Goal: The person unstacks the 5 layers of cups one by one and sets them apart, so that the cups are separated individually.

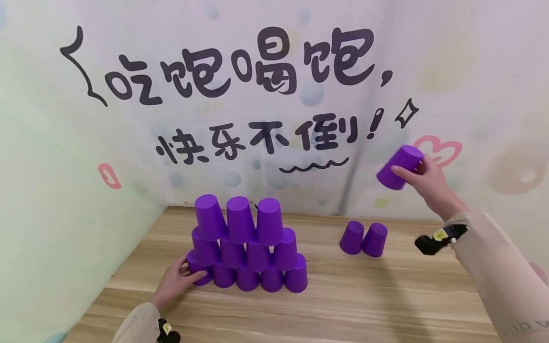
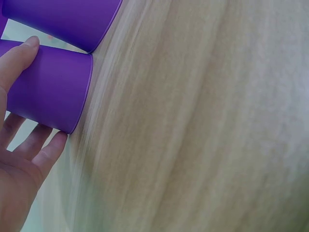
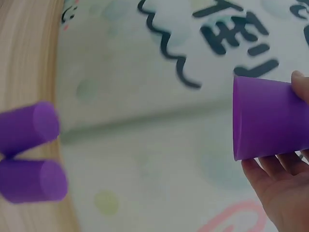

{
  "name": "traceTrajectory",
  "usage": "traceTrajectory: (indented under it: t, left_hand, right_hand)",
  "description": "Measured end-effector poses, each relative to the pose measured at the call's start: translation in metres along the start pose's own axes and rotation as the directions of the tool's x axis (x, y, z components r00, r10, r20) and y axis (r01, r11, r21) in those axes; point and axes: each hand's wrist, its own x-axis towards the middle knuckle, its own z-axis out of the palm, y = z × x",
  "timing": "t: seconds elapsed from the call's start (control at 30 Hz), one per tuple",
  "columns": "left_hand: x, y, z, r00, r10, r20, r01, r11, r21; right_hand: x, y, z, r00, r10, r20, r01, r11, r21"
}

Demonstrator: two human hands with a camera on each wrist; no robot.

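Purple cups, all shown mouth-down, in a stack, a loose pair and one raised.

Item: bottom row point(image 1: 248, 279), five cups, stood side by side on the wood-grain tabletop point(image 1: 343, 305).
Item: middle row point(image 1: 258, 258), four cups, rested across the bases below.
Item: top row point(image 1: 240, 221), three cups, sat on the middle row toward its left end.
Item: loose pair point(image 1: 375, 240), stood upright close together on the tabletop, right of the stack and well apart from it.
Item: raised cup point(image 1: 399, 159), tilted in the air above the tabletop, higher than the loose pair and to its right.

Hands: the right hand point(image 1: 429, 183) grasped the raised cup, thumb on one side and fingers on the other. The left hand point(image 1: 173, 281) grasped the leftmost bottom cup point(image 2: 53, 89), thumb and fingers on opposite sides; that cup stood on the tabletop.

Surroundings: a pale backdrop point(image 1: 257, 107) rose behind, printed with dark lettering and pink hearts. Both arms wore beige sleeves point(image 1: 497, 267), with black wrist devices point(image 1: 433, 243) bearing yellow labels.
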Motion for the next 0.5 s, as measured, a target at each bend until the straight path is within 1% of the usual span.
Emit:
traceTrajectory:
  t: [0.13,0.23,0.37,0.5]
  left_hand:
    - [-0.001,-0.002,0.0,1.0,0.002,0.002,-0.002,1.0,0.001]
    - [0.0,-0.002,0.0,1.0,0.01,-0.006,-0.01,1.0,0.004]
    - [0.0,-0.003,0.0,1.0,0.021,-0.008,-0.021,1.0,0.002]
    - [0.0,-0.004,0.0,1.0,0.015,-0.005,-0.015,1.0,-0.007]
  right_hand:
    - [-0.017,0.039,-0.012,0.999,0.014,-0.029,-0.016,0.997,-0.076]
    - [-0.028,0.067,-0.015,0.998,0.033,-0.046,-0.039,0.992,-0.122]
    - [-0.041,0.104,-0.01,0.995,0.079,-0.057,-0.087,0.985,-0.15]
    - [-0.053,0.137,0.001,0.989,0.126,-0.079,-0.138,0.977,-0.164]
